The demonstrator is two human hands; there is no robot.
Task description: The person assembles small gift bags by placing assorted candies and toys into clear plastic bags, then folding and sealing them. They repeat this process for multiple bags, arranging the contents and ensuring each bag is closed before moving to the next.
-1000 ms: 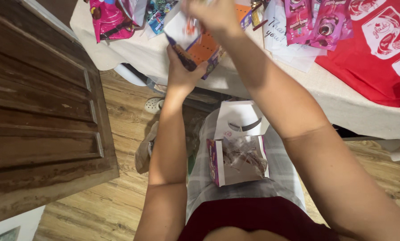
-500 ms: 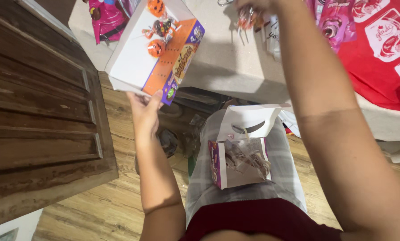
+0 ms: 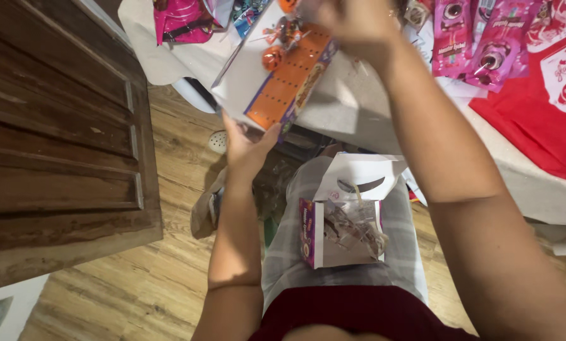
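Orange and white cardboard is filling the top of the head view: a flat white card box with an orange dotted panel and purple edge [image 3: 277,82] is being held tilted over the edge of the cloth-covered surface [image 3: 352,120]. The left hand [image 3: 245,146] is propping the box's lower corner, palm up, fingers spread and only loosely curled against the card. The right hand [image 3: 352,22] is reaching over the box's upper end near the round orange wrapped lollipops [image 3: 273,57] printed or fixed on its face; its fingers are blurred and partly cut by the frame, so I cannot tell whether it is closed on anything. On the lap is sitting a small open white carton with a purple side and a cut-out handle flap [image 3: 346,221], holding crinkled clear wrappers. Pink snack packets [image 3: 478,44] and a red printed bag [image 3: 542,113] are lying on the surface, and a dark wooden panelled door [image 3: 56,139] is leaning at the left. Handling this well, I judge, means keeping the left palm flat under the box so it stays steady while the right hand is working at the top.
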